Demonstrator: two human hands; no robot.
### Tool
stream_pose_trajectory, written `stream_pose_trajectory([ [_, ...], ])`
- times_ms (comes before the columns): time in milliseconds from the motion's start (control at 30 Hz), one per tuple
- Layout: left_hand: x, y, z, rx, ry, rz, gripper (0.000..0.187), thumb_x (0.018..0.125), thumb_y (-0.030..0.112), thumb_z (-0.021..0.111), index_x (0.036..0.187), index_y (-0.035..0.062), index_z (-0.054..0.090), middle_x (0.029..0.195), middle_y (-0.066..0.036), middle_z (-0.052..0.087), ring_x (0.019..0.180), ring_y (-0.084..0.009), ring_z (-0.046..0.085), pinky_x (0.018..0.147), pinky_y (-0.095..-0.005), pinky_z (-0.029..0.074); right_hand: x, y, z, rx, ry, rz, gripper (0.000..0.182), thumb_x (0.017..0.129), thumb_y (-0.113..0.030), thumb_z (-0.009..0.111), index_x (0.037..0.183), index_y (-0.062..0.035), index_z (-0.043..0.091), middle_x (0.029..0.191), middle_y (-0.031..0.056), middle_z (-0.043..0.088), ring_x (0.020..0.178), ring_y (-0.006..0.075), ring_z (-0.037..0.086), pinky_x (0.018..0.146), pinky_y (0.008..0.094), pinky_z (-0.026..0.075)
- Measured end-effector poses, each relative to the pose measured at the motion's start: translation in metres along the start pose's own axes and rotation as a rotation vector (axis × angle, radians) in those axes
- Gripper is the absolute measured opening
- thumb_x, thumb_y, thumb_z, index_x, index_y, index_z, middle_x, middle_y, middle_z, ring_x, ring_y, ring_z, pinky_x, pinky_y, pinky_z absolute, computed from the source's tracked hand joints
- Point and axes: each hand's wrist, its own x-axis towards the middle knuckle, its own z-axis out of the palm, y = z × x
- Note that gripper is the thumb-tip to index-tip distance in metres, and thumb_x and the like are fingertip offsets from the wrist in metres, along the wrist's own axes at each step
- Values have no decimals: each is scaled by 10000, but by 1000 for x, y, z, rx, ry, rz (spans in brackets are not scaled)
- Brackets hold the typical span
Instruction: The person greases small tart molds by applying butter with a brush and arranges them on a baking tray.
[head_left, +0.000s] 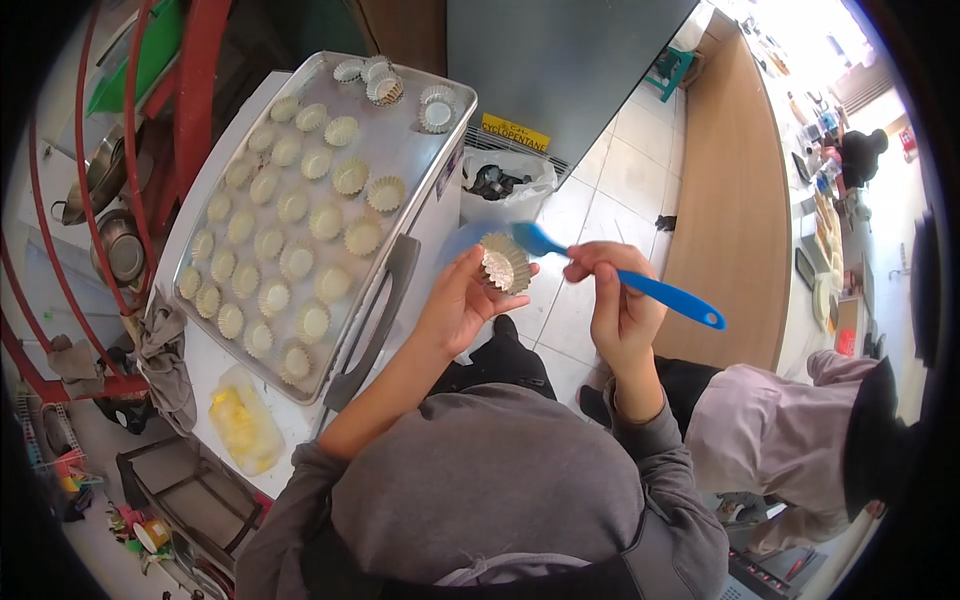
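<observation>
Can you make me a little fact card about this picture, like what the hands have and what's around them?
Left hand: holding a fluted tin
Right hand: holding a blue brush
Tray: metal, with many little cups on it
Beside tray: tub with yellow stuff inside
On floor: whitish plastic bag, dark stuff inside
Nearby: another person in a pale top
</observation>
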Motion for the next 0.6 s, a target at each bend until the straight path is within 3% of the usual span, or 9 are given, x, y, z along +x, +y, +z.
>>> stream_pose_trajectory([
  [67, 9, -2, 6, -58, -2, -8, 453, 947, 380, 468, 1222, 20, 454, 1208, -162, 547, 1170, -331, 515, 922, -570, 450, 7, -4, 0, 10, -109, -26, 98, 857, 62, 544, 942, 27, 577, 920, 139, 631, 718, 195, 636, 648, 280, 511],
  [100, 12, -5, 9, -88, -1, -19, 460, 948, 386, 462, 1226, 19, 451, 1216, -164, 542, 1188, -335, 500, 922, -579, 447, 14, 0, -2, -174, -157, -148, 118, 855, 79, 537, 955, 30, 575, 912, 139, 637, 730, 191, 640, 664, 274, 515],
  [233, 35, -4, 20, -77, -38, -41, 517, 950, 435, 419, 1264, 24, 431, 1255, -160, 518, 1179, -323, 505, 925, -584, 443, 32, 25, -32, -36, 101, -99, 150, 813, 88, 578, 944, 15, 578, 894, 139, 630, 737, 225, 640, 670, 288, 510],
  [333, 47, -13, 37, -46, -32, -71, 533, 945, 441, 428, 1272, 20, 425, 1258, -167, 516, 1187, -336, 496, 939, -591, 427, 31, 22, -37, -49, -86, -120, 106, 841, 70, 554, 933, 20, 565, 915, 136, 636, 725, 216, 639, 665, 290, 511],
  [367, 51, -15, 46, -5, -17, -77, 540, 941, 451, 431, 1268, 21, 429, 1257, -169, 517, 1213, -335, 475, 954, -594, 410, 31, 25, -42, -180, -96, -143, 100, 853, 73, 539, 936, 23, 568, 917, 134, 640, 742, 197, 638, 670, 282, 514],
  [500, 72, -28, 48, -4, -95, -114, 541, 938, 459, 431, 1263, 27, 436, 1258, -167, 520, 1210, -318, 483, 954, -591, 413, 31, 39, -71, -62, 195, -60, 142, 828, 79, 572, 957, 21, 580, 898, 127, 629, 749, 206, 631, 657, 273, 505],
  [600, 80, -39, 57, -30, -81, -167, 551, 934, 466, 434, 1268, 27, 433, 1261, -175, 515, 1211, -325, 480, 945, -597, 418, 18, 37, -69, -90, 48, -81, 114, 858, 68, 541, 960, 34, 578, 898, 129, 627, 727, 193, 629, 651, 270, 504],
])
